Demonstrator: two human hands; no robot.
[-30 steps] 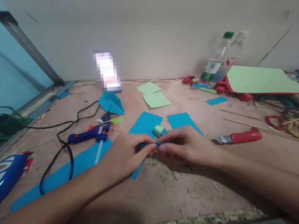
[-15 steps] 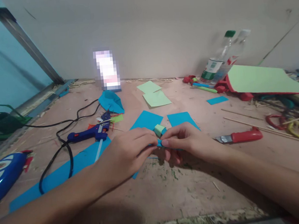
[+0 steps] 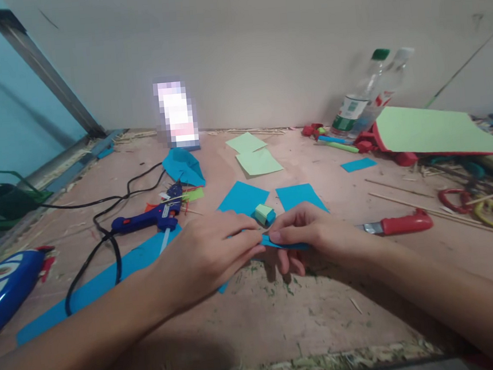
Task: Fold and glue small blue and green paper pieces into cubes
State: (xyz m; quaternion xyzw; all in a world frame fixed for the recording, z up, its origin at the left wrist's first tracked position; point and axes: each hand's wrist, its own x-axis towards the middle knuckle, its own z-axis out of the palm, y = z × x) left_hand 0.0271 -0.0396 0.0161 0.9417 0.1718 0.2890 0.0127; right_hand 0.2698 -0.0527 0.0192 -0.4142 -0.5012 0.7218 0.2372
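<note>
Between my hands is a narrow strip of blue paper [image 3: 268, 240], mostly covered by my fingers. My right hand [image 3: 304, 230] pinches it between thumb and forefinger, the other fingers curled below. The fingers of my left hand [image 3: 221, 245] are pressed together on its left end. Just beyond my fingertips sits a small folded piece of green and blue paper [image 3: 264, 213]. Behind it lie a blue paper square [image 3: 244, 196] and another blue sheet [image 3: 300, 197]. A long blue sheet [image 3: 95, 284] lies partly under my left forearm.
A blue glue gun [image 3: 146, 219] with a black cord lies at left, near a blue glue bottle [image 3: 11, 286]. A red utility knife [image 3: 405, 224] is right of my hand. Green paper pieces [image 3: 259, 162], a lit phone [image 3: 178, 116], scissors [image 3: 455, 200] and plastic bottles [image 3: 352, 106] stand or lie farther back.
My right hand has shifted slightly right along the blue strip, and more of the strip shows beneath its thumb. The small folded piece is a little less covered by my fingers.
</note>
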